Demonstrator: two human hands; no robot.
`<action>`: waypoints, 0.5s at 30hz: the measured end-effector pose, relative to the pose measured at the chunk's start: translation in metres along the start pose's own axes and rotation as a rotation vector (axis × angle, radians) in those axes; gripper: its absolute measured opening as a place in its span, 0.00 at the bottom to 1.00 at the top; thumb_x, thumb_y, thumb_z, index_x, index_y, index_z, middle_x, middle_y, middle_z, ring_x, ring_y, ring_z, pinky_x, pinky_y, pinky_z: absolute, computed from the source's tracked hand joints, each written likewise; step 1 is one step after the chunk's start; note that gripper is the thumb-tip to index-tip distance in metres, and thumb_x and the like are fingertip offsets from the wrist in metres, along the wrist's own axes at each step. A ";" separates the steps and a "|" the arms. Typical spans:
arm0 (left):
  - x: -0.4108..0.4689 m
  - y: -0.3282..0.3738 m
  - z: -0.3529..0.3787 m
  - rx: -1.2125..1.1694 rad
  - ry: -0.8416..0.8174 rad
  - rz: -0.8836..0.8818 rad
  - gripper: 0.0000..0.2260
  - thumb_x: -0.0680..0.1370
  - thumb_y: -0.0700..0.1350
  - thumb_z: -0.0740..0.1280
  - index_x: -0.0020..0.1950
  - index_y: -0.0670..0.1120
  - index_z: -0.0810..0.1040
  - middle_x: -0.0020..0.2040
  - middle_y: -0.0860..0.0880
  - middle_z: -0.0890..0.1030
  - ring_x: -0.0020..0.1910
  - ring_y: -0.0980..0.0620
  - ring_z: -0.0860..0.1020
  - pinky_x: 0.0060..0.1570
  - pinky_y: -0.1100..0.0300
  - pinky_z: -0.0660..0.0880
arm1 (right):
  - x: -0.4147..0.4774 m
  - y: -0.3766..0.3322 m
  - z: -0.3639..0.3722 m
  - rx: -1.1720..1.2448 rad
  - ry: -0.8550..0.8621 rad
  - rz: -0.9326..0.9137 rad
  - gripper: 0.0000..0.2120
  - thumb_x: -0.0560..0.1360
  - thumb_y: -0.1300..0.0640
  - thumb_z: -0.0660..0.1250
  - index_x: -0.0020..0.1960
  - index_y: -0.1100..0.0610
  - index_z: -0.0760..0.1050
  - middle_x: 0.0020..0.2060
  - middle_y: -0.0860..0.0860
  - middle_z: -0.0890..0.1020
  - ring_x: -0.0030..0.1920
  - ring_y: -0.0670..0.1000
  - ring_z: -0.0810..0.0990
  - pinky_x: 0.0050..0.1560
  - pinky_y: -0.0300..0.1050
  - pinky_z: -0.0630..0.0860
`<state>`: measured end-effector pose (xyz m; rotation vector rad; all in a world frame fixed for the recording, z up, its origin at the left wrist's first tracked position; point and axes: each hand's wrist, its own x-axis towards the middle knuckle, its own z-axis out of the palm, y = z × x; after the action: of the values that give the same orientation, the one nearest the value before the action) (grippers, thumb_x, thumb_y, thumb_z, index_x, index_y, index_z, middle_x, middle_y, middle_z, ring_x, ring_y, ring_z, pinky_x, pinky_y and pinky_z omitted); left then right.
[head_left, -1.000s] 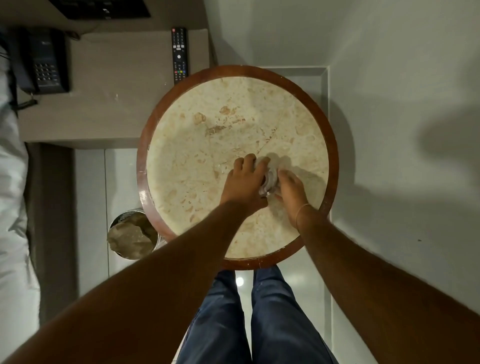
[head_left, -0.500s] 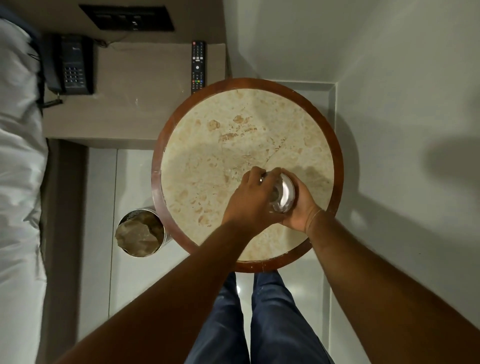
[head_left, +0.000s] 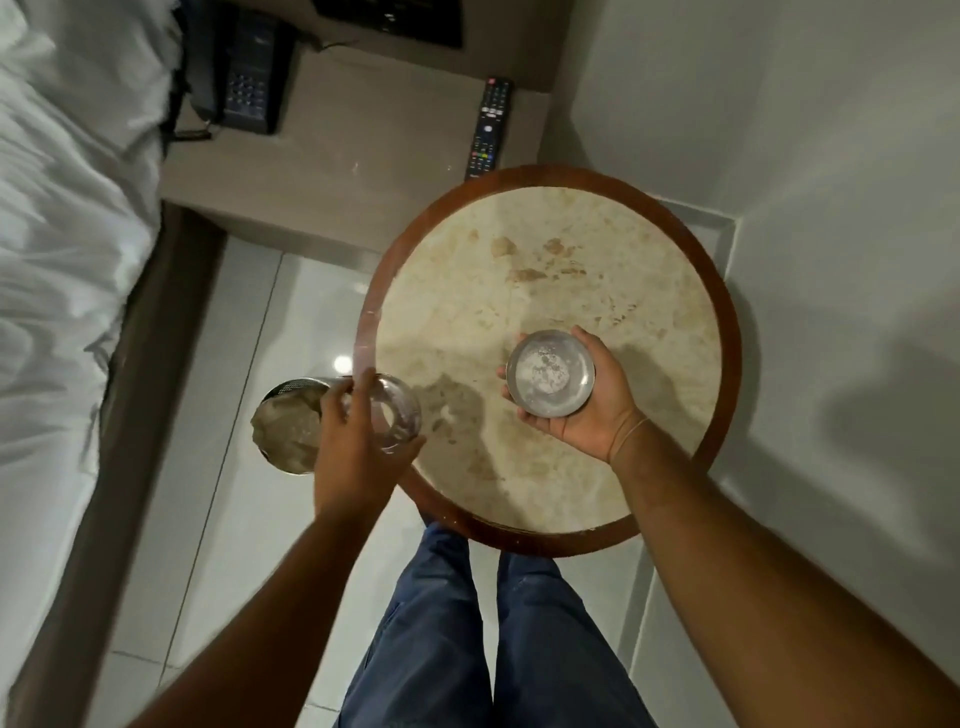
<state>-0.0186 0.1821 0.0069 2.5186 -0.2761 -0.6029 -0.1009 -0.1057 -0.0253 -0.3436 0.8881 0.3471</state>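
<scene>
My right hand (head_left: 587, 410) holds a small round metal dish (head_left: 550, 373) palm up above the round marble-topped table (head_left: 545, 301), fingers curled round its rim; the dish has pale residue in it. My left hand (head_left: 356, 441) grips a clear drinking glass (head_left: 397, 413) at the table's left edge, just over a metal waste bin (head_left: 283, 421) that stands on the floor beside the table.
A beige bedside shelf (head_left: 332, 171) behind the table carries a black telephone (head_left: 244, 83) and a remote control (head_left: 488, 127). A bed with white sheets (head_left: 62, 218) runs along the left. A grey wall (head_left: 841, 260) closes the right side. My legs in blue jeans (head_left: 488, 634) stand below the table.
Both hands were together on the glass and dish at the table's middle. They have separated: the left hand carried the glass left toward the bin, the right hand lifted the dish.
</scene>
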 end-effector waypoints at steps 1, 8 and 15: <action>-0.002 -0.015 -0.006 -0.005 0.035 -0.042 0.48 0.69 0.51 0.85 0.82 0.55 0.63 0.79 0.44 0.64 0.73 0.39 0.74 0.58 0.39 0.85 | 0.005 0.004 0.010 -0.012 0.000 0.004 0.32 0.71 0.34 0.75 0.67 0.52 0.86 0.63 0.61 0.88 0.58 0.62 0.89 0.55 0.54 0.82; -0.035 -0.112 -0.041 -0.038 0.188 -0.344 0.48 0.70 0.49 0.84 0.84 0.56 0.60 0.82 0.47 0.61 0.71 0.38 0.77 0.60 0.40 0.84 | 0.059 0.066 0.088 -0.202 0.032 0.114 0.35 0.76 0.33 0.68 0.76 0.53 0.79 0.64 0.58 0.85 0.55 0.59 0.87 0.45 0.50 0.82; -0.071 -0.174 -0.031 -0.238 0.330 -0.493 0.46 0.72 0.49 0.83 0.84 0.54 0.61 0.77 0.49 0.64 0.62 0.46 0.82 0.59 0.47 0.84 | 0.120 0.156 0.163 -0.388 -0.002 0.096 0.35 0.81 0.37 0.68 0.78 0.61 0.76 0.60 0.60 0.83 0.57 0.59 0.84 0.51 0.52 0.80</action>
<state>-0.0540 0.3641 -0.0374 2.4014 0.5190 -0.3594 0.0144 0.1216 -0.0490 -0.6596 0.8349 0.6111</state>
